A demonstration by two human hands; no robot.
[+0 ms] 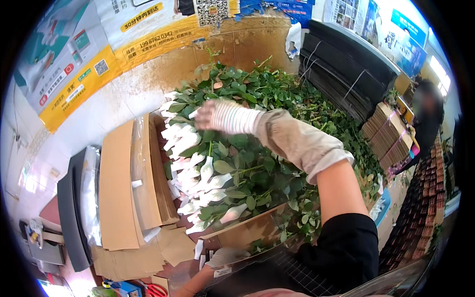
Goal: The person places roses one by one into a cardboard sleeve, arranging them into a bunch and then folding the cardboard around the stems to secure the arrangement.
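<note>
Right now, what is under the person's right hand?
Green leaves and white-netted flower buds show around the right hand. What lies directly beneath its palm is covered, so I cannot tell.

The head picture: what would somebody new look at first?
Probably the big heap of leafy green stems in the middle, with pale buds in white net sleeves crowded along its left side. Then the right hand, blurred and with a pale striped covering, over the upper part of those buds. The bright, yellow-edged posters at the upper left would likely catch the eye too.
</note>
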